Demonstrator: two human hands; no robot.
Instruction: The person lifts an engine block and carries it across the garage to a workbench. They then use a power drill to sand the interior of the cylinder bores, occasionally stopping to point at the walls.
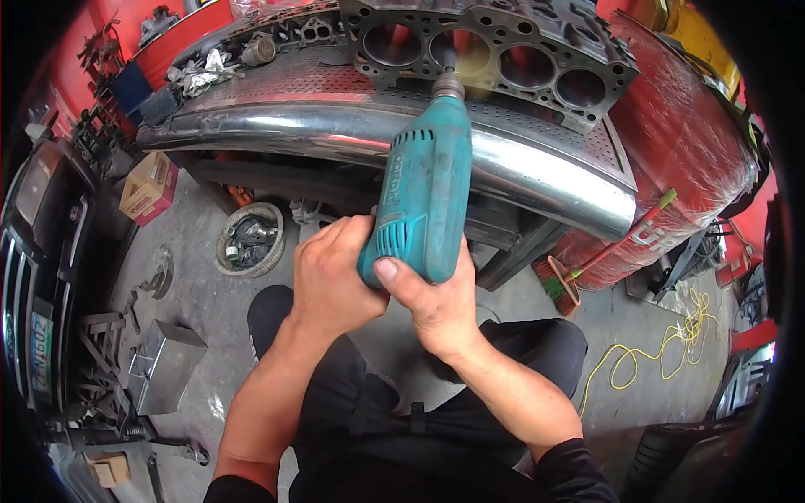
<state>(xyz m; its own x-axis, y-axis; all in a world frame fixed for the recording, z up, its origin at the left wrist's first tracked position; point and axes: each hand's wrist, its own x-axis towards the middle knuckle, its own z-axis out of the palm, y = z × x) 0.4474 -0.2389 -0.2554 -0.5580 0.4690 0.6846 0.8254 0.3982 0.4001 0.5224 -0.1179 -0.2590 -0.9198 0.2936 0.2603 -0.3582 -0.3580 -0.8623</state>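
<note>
One teal drill (432, 184), its hard shell slotted with vents, points its metal chuck (449, 86) toward the second bore from the left in a gray engine block (495, 50). I grip its rear with both hands: the left hand (335, 264) closed along the side, the right hand (436, 298) wrapped with its thumb against the casing. Smooth, round bores line the block, which sits on the perforated metal worktop (285, 84), set back from a shiny, rounded front edge (537, 172). Crumpled foil-like material (205, 74) lies to the left; crinkled plastic wrap (688, 168) covers a red surface to the right. Below, gray concrete floor (197, 293) separates a round basket (267, 264) from an angular metal box (172, 369).
</note>
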